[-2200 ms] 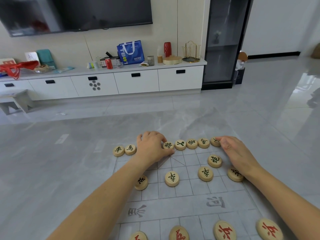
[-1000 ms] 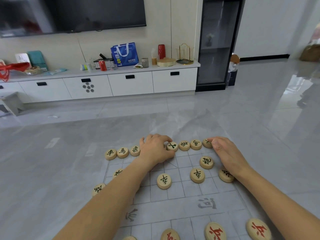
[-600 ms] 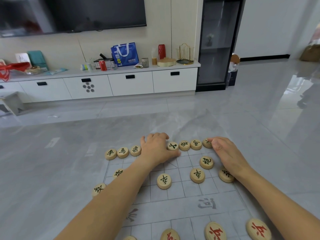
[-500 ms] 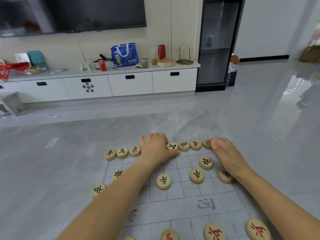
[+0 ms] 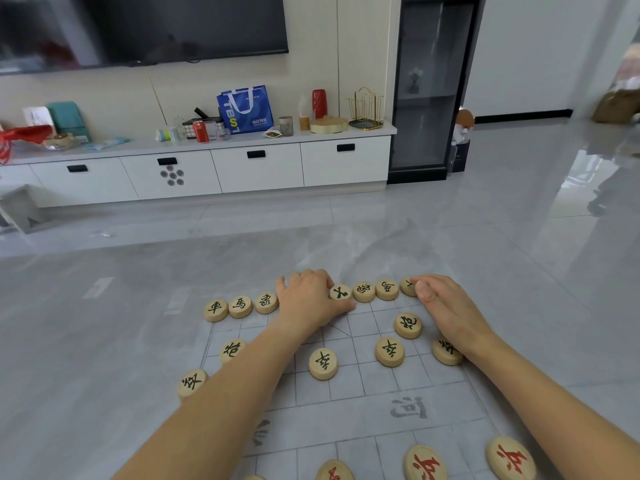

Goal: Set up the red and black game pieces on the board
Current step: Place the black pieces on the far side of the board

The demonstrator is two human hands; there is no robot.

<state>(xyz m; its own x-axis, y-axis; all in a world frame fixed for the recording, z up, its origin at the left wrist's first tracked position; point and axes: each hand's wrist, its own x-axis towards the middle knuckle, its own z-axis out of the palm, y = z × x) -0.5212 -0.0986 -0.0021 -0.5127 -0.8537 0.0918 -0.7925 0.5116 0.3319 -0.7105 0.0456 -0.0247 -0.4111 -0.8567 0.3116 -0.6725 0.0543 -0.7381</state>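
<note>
A grey gridded board (image 5: 381, 386) lies on the floor. Round wooden black-lettered pieces line its far row: three at the left (image 5: 240, 306) and several at the right (image 5: 363, 291). My left hand (image 5: 308, 299) lies palm down over the middle of that row, fingers curled, and what is under it is hidden. My right hand (image 5: 446, 310) rests at the far right corner, thumb and fingers on the corner black piece (image 5: 408, 285). More black pieces (image 5: 323, 363) stand in the nearer rows. Red-lettered pieces (image 5: 424, 464) show at the bottom edge.
One black piece (image 5: 191, 382) sits at the board's left edge. Glossy grey floor tiles surround the board. A low white cabinet (image 5: 256, 168) with a blue bag (image 5: 246, 109) and clutter stands along the far wall, beside a dark glass cabinet (image 5: 429, 88).
Since the earliest frame a third black piece stands at the left of the far row, and my left hand has shifted right over the middle pieces. Both hands have stayed nearly still for the last second.
</note>
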